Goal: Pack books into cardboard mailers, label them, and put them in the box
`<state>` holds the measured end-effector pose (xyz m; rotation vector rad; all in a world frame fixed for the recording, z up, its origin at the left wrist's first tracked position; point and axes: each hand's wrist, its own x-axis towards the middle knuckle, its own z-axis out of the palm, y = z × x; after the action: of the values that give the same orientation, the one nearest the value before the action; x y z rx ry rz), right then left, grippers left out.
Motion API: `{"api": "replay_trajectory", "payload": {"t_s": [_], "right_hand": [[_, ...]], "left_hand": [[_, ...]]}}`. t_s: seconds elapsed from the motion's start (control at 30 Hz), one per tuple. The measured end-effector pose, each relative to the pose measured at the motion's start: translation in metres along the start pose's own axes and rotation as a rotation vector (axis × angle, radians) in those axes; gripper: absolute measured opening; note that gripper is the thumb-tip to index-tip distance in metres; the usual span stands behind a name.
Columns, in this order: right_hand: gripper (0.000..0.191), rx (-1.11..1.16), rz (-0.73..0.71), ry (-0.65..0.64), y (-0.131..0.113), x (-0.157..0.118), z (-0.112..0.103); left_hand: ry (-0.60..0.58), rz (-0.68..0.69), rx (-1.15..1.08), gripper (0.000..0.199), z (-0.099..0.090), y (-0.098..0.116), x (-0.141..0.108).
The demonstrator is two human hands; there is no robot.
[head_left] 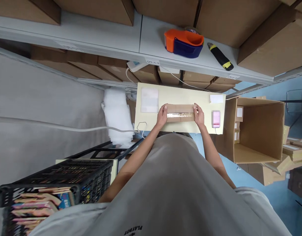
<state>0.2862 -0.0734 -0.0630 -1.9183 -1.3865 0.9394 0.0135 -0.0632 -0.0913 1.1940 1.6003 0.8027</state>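
Note:
A flat brown cardboard box (180, 108) lies in front of me on a pale cream tabletop (185, 96), with a shiny strip of clear tape running along its length. My left hand (162, 115) grips its left end, fingers closed round the edge. At the opposite end, my right hand (198, 115) holds it the same way, thumb on top. A white sheet or stack of papers (149, 100) is to the left of the box. To the right are a phone with a pinkish screen (216, 119) and a small white label (216, 98).
An orange and blue tape dispenser (184, 43) and a black and yellow utility knife (220, 56) rest on the shelf above. A large open carton (259, 131) with small boxes stands right. White packing sheets (118, 114) and a black crate (62, 180) are left.

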Motion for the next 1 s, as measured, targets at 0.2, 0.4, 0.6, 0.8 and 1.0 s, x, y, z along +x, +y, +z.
{"api": "replay_trajectory", "payload": {"t_s": [0.2, 0.4, 0.6, 0.8, 1.0], "right_hand": [[0.082, -0.015, 0.071, 0.063, 0.005, -0.02, 0.001], [0.085, -0.053, 0.062, 0.047, 0.008, -0.003, 0.002], [0.09, -0.08, 0.107, -0.027, 0.018, 0.024, 0.01], [0.085, -0.121, 0.088, -0.003, 0.039, -0.041, 0.02], [0.072, -0.169, 0.085, 0.086, 0.042, -0.054, 0.027]], "left_hand": [[-0.006, -0.022, 0.005, 0.069, 0.005, 0.0, 0.002], [-0.018, -0.007, 0.018, 0.063, 0.007, -0.002, 0.02], [-0.047, -0.051, 0.166, 0.049, 0.01, -0.003, 0.031], [-0.051, 0.024, 0.213, 0.053, 0.013, -0.022, -0.022], [-0.057, -0.018, 0.191, 0.061, 0.014, -0.029, -0.027]]}}
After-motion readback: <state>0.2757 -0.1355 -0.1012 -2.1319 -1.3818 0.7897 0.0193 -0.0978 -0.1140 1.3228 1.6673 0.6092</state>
